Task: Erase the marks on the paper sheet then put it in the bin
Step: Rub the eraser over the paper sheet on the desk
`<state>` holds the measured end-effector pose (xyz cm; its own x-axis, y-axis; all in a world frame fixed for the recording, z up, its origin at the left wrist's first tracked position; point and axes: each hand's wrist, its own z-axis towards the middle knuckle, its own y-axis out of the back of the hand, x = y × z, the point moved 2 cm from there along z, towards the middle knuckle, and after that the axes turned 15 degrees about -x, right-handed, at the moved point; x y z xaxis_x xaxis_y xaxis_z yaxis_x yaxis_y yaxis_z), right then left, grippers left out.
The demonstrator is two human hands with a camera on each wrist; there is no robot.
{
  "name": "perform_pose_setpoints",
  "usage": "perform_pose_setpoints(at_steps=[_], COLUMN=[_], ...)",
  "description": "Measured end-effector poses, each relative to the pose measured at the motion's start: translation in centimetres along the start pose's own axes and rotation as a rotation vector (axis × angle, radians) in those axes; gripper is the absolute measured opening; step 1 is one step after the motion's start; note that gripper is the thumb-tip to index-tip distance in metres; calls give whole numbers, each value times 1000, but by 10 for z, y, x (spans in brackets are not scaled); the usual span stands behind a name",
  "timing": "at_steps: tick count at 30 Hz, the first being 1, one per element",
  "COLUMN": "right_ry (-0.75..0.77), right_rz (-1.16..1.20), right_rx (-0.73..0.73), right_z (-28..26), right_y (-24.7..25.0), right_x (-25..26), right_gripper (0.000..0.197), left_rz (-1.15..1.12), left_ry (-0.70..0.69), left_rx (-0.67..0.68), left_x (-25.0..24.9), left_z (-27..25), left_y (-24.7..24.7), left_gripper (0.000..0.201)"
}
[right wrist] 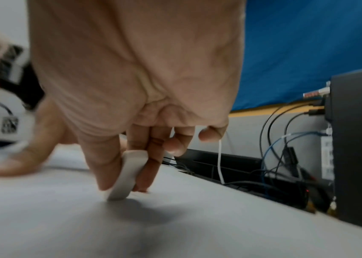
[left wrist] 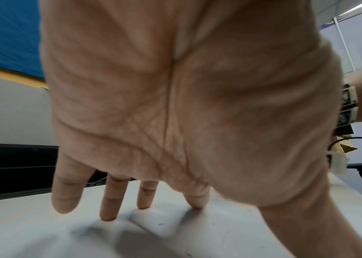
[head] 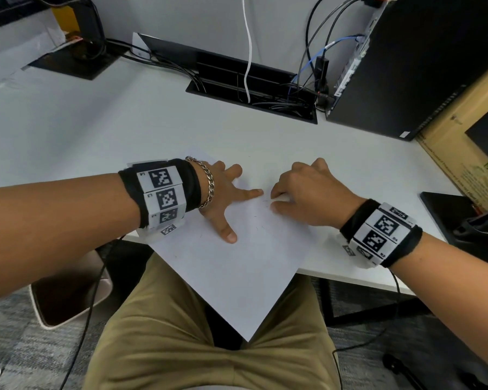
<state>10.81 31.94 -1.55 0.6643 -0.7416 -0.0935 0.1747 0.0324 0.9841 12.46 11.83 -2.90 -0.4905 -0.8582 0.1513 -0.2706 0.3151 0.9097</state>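
Note:
A white paper sheet (head: 237, 266) lies skewed on the white desk (head: 124, 130), one corner hanging over the front edge above my lap. A few faint pencil marks (head: 257, 218) show near its middle. My left hand (head: 226, 198) lies flat on the sheet with fingers spread, fingertips (left wrist: 109, 216) pressing the paper (left wrist: 175, 235). My right hand (head: 302, 192) pinches a white eraser (right wrist: 126, 176) between thumb and fingers, its lower end touching the sheet (right wrist: 87, 218) at the far right part. In the head view the eraser is hidden under the hand.
A black computer tower (head: 423, 66) stands at the back right beside a cardboard box (head: 468, 147). An open cable tray (head: 251, 88) with several cables runs along the desk's back. A black flat object (head: 448, 209) lies at the right edge. No bin shows.

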Motion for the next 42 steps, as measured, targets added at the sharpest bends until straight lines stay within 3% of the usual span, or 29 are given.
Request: perform_pose_setpoints(at_steps=[3, 8, 12, 21, 28, 32, 37, 42], right_ry=[51, -29, 62, 90, -224, -231, -173, -210], right_rz=[32, 36, 11, 19, 221, 290, 248, 197], right_rx=[6, 0, -12, 0, -197, -192, -151, -75], right_z=[-5, 0, -3, -7, -34, -56, -68, -68], right_y=[-3, 1, -3, -1, 24, 22, 13, 6], right_x=[7, -5, 5, 5, -28, -14, 10, 8], right_gripper=[25, 24, 24, 25, 29, 29, 30, 31], left_rz=[2, 19, 18, 4, -26, -113, -193, -186], left_ry=[2, 0, 1, 4, -7, -45, -19, 101], left_rx=[0, 5, 12, 15, -10, -88, -137, -83], left_x=[-1, -2, -1, -2, 3, 8, 12, 9], left_z=[-1, -2, -2, -3, -7, -12, -31, -47], left_y=[1, 3, 3, 2, -2, -6, -15, -27], left_gripper=[120, 122, 121, 120, 121, 122, 107, 119])
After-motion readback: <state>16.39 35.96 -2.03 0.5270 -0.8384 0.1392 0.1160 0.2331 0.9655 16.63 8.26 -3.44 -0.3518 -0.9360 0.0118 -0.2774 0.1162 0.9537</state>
